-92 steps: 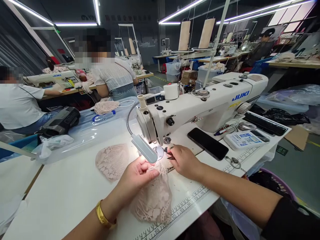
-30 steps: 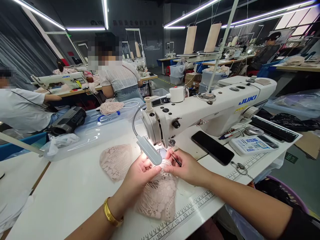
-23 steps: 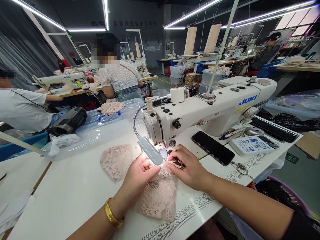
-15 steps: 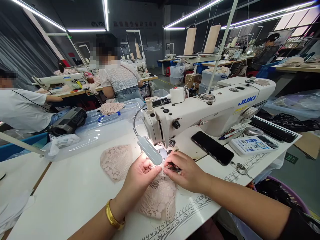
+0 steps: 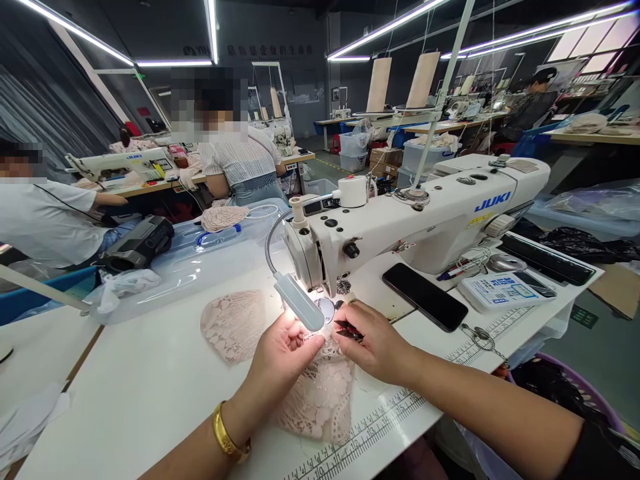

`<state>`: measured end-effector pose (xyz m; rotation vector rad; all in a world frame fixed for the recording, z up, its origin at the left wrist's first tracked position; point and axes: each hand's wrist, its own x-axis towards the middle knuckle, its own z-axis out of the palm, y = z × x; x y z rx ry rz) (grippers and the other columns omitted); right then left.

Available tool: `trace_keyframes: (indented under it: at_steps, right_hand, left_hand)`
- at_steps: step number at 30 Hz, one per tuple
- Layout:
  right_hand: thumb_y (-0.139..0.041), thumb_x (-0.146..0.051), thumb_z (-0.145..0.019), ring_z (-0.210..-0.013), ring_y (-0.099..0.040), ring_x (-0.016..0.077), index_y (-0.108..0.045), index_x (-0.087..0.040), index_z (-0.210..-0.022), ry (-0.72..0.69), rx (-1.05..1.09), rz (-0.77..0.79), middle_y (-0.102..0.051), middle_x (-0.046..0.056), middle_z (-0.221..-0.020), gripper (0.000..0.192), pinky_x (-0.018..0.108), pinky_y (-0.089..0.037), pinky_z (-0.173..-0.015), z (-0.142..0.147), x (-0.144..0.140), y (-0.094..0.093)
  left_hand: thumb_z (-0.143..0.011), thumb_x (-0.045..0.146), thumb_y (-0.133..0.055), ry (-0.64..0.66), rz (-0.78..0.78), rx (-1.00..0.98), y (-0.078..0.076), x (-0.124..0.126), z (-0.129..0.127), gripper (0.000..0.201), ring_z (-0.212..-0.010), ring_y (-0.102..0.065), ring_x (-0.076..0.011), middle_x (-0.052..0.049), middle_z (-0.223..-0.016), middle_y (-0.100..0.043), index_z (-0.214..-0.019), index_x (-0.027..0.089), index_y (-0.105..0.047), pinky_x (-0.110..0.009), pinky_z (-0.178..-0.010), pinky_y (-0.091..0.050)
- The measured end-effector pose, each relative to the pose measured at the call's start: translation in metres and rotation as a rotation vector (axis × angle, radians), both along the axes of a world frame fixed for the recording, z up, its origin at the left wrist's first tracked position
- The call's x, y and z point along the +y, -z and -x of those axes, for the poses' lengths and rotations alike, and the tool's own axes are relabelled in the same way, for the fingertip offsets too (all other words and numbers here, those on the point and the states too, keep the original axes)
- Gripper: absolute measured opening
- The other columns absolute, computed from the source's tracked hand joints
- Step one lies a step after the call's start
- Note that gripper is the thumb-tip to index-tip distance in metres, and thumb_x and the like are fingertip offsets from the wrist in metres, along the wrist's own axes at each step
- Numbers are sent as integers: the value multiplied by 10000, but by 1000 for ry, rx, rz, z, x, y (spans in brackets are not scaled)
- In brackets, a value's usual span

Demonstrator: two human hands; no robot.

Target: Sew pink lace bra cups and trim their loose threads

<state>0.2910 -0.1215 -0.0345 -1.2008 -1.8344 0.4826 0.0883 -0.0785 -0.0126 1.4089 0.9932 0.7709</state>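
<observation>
A pale pink lace piece (image 5: 320, 393) lies on the white table (image 5: 135, 393) in front of the white JUKI sewing machine (image 5: 425, 207). My left hand (image 5: 283, 353) pinches the lace's upper edge just under the small lamp head (image 5: 299, 310). My right hand (image 5: 373, 340) holds small dark thread snips (image 5: 347, 330) at the same edge, close to the needle plate (image 5: 326, 308). A second lace piece (image 5: 233, 323) lies flat to the left, untouched.
A black phone (image 5: 425, 295), a control panel (image 5: 503, 292) and cables lie right of the machine. A clear plastic bin (image 5: 200, 253) with a black device (image 5: 137, 241) stands behind the table. Other people sit at machines at the back left. A purple basket (image 5: 575, 387) is at the lower right.
Both hands stayed at the lace's top edge beside the needle. My right hand shifted slightly over the last second, working the snips at the edge; the lace barely moved.
</observation>
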Motion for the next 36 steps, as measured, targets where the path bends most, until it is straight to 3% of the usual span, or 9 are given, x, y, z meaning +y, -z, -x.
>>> trace_keyframes:
  at_steps: [6,12,17,21,24,29,36]
  right_hand:
    - [-582,-341,-983,-966,-571,226,-596,-234,-1152,-128,115,150,-627,48,-1023,200,360,-449,-866,1,3,-7]
    - [-599,-447,-973,-789,-537,188,-568,-241,-959,-182,265,391,-558,-5,-851,209,302,-437,-704,6,0,-5]
    - [-461,-521,-1013,-754,-501,204,-470,-228,-790,-180,160,330,-523,20,-817,369,327,-407,-676,11,0,6]
    - [-414,-585,-1014,-732,-464,197,-462,-228,-787,-172,179,367,-468,8,-786,426,310,-396,-659,9,-2,10]
    - [-415,-611,-1009,-734,-448,186,-465,-227,-806,-132,186,419,-432,-8,-775,436,287,-390,-657,7,-2,12]
    - [-394,-582,-1021,-729,-448,177,-473,-221,-808,-132,153,386,-440,-10,-773,427,272,-389,-648,5,0,14]
    - [-383,-502,-1037,-697,-472,175,-471,-225,-796,-100,97,268,-474,-3,-761,377,268,-413,-625,5,-3,13]
  left_hand:
    - [-770,384,-812,37,-61,24,3,-1,-1,263,-751,-657,-225,-18,-745,-689,-919,214,-676,-294,-631,-490]
    - [-785,337,-785,71,-138,34,4,-8,-2,243,-793,-669,-235,-41,-808,-717,-946,210,-655,-303,-687,-507]
    - [-717,196,-749,99,-151,81,9,-10,-4,292,-746,-633,-203,-18,-779,-696,-969,207,-602,-287,-661,-460]
    - [-646,156,-710,120,-18,142,4,-11,-3,215,-617,-486,-125,52,-641,-541,-825,191,-596,-249,-572,-362]
    - [-676,165,-667,178,-9,175,-1,-11,0,96,-583,-393,-97,71,-601,-434,-766,172,-637,-238,-539,-295]
    - [-742,312,-726,286,67,96,1,-6,5,174,-607,-405,-100,44,-638,-501,-760,154,-654,-259,-579,-297]
    - [-691,437,-792,287,149,70,-3,-5,7,315,-639,-418,-105,30,-659,-534,-711,147,-671,-268,-608,-286]
